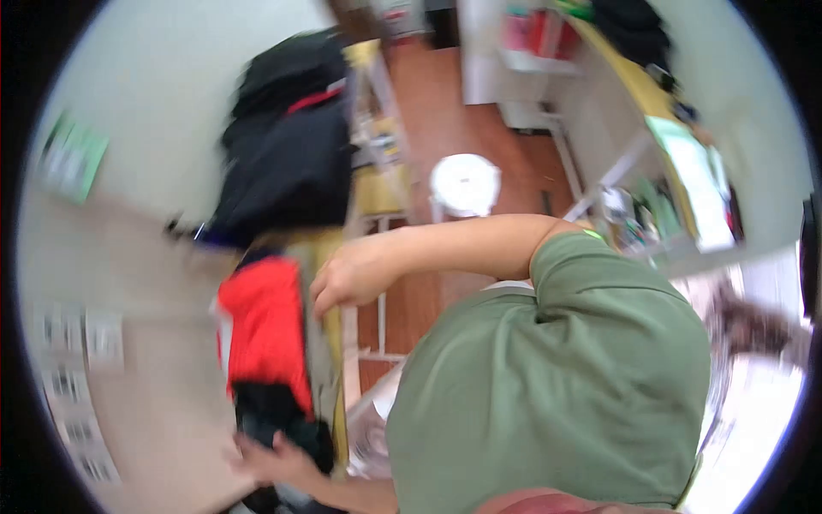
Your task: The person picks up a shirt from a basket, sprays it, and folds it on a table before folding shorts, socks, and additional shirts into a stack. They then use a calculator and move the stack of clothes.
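A stack of folded clothes lies along the narrow yellow-edged table, with a red garment (265, 321) on top and a black one (274, 411) at its lower end. My left hand (272, 463) is beside the black cloth, fingers spread and blurred by motion; nothing shows in its grasp. Over the table edge, my right hand (351, 272) hangs just right of the red garment with its fingers bent downward. Blur hides whether those fingertips hold or touch the cloth edge below them.
Dark garments (291, 154) are piled farther up the same table. A round white stool (465, 184) stands on the reddish-brown floor (437, 94). Across the aisle is another yellow-topped table (629, 73) bearing black items and pale green sheets (693, 180). Printed papers (68, 385) hang on the wall.
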### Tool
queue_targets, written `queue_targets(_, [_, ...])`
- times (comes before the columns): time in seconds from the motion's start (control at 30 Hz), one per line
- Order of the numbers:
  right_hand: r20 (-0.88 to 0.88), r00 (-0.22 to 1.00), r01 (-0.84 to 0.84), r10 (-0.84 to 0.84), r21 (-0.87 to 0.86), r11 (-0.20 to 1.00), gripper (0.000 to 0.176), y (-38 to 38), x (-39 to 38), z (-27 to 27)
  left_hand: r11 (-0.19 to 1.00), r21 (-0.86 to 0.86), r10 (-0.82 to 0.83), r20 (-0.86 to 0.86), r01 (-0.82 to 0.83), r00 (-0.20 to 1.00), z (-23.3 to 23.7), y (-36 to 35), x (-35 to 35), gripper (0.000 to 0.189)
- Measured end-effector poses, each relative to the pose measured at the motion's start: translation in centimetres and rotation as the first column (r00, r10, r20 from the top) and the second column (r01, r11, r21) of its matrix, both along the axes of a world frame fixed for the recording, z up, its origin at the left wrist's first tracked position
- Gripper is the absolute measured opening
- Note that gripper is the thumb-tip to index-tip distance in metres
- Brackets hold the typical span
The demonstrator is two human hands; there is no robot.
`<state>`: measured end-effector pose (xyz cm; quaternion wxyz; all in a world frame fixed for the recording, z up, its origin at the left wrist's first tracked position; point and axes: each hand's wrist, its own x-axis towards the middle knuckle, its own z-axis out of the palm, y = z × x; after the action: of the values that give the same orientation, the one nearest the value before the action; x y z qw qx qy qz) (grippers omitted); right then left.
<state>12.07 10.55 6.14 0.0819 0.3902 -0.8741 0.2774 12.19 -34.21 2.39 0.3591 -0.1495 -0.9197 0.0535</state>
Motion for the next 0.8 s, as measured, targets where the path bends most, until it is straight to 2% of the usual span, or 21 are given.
queue_targets(0.03, [0.027, 0.977, 0.206, -0.213, 0.162, 0.965, 0.024, 4.6, 1.6, -2.2, 0.994, 0.105, 0.027, -0.109, -0.015, 0.994, 0.1, 0.5, -0.5, 0.071])
queue_targets(0.07, [-0.031, 0.891, 0.448, -0.453, 0.228, 0.864, 0.022, 9.8, 3.3, -7.0, 0.984, 0.128, 0.144, -0.14, -0.126, 0.98, 3.6, 5.0, 0.7, 0.069])
queue_targets(0.1, [0.068, 0.753, 0.541, -0.655, 0.502, 0.674, 0.023, 15.1, 6.2, -8.1, 0.965, 0.226, 0.17, -0.152, -0.134, 0.974, 6.5, 10.2, 2.0, 0.057])
queue_targets(0.13, [-0.019, 0.608, 0.667, -0.794, 0.555, 0.497, 0.022, 20.1, 10.2, -9.5, 0.912, 0.383, -0.063, -0.231, 0.15, 0.971, 7.2, 12.0, 1.0, 0.064])
queue_targets(0.17, [0.177, 0.359, 0.509, -0.917, 0.786, 0.351, 0.02, 23.7, 13.9, -6.2, 0.818, 0.461, -0.218, -0.303, 0.343, 0.928, 7.4, 14.3, -0.1, 0.065])
queue_targets(0.2, [0.145, 0.21, 0.575, -0.967, 0.782, 0.242, 0.027, 26.6, 17.8, -3.6, 0.683, 0.515, -0.355, -0.384, 0.517, 0.852, 7.6, 16.9, -1.1, 0.066])
queue_targets(0.23, [0.206, 0.16, 0.52, -0.965, 0.814, 0.26, 0.036, 29.8, 20.9, -0.5, 0.614, 0.498, -0.488, -0.37, 0.612, 0.791, 7.3, 19.5, -2.4, 0.064])
queue_targets(0.27, [0.285, 0.173, 0.807, -0.943, 0.507, 0.301, 0.04, 36.3, 25.4, -2.6, 0.535, 0.481, -0.609, -0.35, 0.694, 0.712, 7.0, 22.8, -3.2, 0.062])
queue_targets(0.3, [0.326, 0.05, 0.904, -0.944, 0.387, 0.182, 0.043, 43.1, 28.7, -4.2, 0.57, 0.51, -0.595, -0.284, 0.644, 0.752, 7.1, 27.1, -3.0, 0.049])
queue_targets(0.33, [0.186, -0.094, 0.962, -0.978, 0.269, -0.041, 0.042, 45.6, 31.9, -1.9, 0.629, 0.359, -0.653, -0.237, 0.69, 0.719, 7.8, 31.4, -2.3, 0.044])
queue_targets(0.37, [0.055, -0.3, 0.927, -0.952, 0.254, -0.277, 0.043, 49.9, 34.4, -1.9, 0.665, 0.193, -0.698, -0.184, 0.722, 0.692, 8.7, 35.4, -1.5, 0.04])
queue_targets(0.4, [-0.074, -0.491, 0.843, -0.868, 0.21, -0.494, 0.044, 54.6, 37.0, -1.7, 0.61, 0.285, -0.75, -0.094, 0.739, 0.655, 8.0, 39.3, -1.0, 0.037])
queue_targets(0.43, [-0.087, -0.597, 0.774, -0.797, 0.199, -0.601, 0.05, 58.6, 39.4, -1.9, 0.556, 0.331, -0.801, -0.032, 0.763, 0.598, 8.0, 43.4, 0.3, 0.035])
queue_targets(0.47, [-0.104, -0.692, 0.693, -0.715, 0.184, -0.697, 0.056, 62.0, 41.4, -2.0, 0.463, 0.312, -0.873, 0.0, 0.829, 0.488, 7.6, 47.2, 0.8, 0.034])
queue_targets(0.53, [-0.112, -0.755, 0.628, -0.646, 0.157, -0.762, 0.063, 66.5, 44.0, -2.6, 0.329, 0.522, -0.943, 0.13, 0.787, 0.308, 7.0, 54.8, 3.7, 0.035])
queue_targets(0.57, [-0.11, -0.782, 0.597, -0.614, 0.153, -0.787, 0.067, 68.2, 45.0, -3.3, 0.231, 0.598, -0.973, 0.135, 0.768, 0.187, 6.5, 58.4, 4.9, 0.036])
queue_targets(0.63, [-0.218, -0.754, 0.559, -0.62, 0.283, -0.779, 0.068, 70.6, 46.9, -4.6, 0.154, 0.616, -0.977, 0.211, 0.773, 0.026, 5.7, 64.5, 7.3, 0.036])
queue_targets(0.67, [-0.272, -0.733, 0.53, -0.623, 0.345, -0.774, 0.069, 71.4, 47.5, -5.0, 0.126, 0.672, -0.962, 0.264, 0.73, -0.076, 5.2, 67.2, 8.3, 0.037])
queue_targets(0.7, [-0.252, -0.732, 0.546, -0.633, 0.339, -0.766, 0.063, 70.9, 47.4, -3.6, 0.111, 0.725, -0.931, 0.315, 0.68, -0.184, 4.5, 69.6, 9.1, 0.037])
queue_targets(0.77, [-0.167, -0.753, 0.568, -0.637, 0.325, -0.756, 0.058, 69.4, 47.2, -1.1, 0.047, 0.743, -0.891, 0.334, 0.667, -0.309, 2.3, 74.0, 10.1, 0.033])
queue_targets(0.8, [-0.127, -0.764, 0.575, -0.633, 0.314, -0.756, 0.056, 68.4, 47.1, 0.0, 0.112, 0.836, -0.818, 0.385, 0.538, -0.427, 0.7, 76.9, 10.8, 0.031])
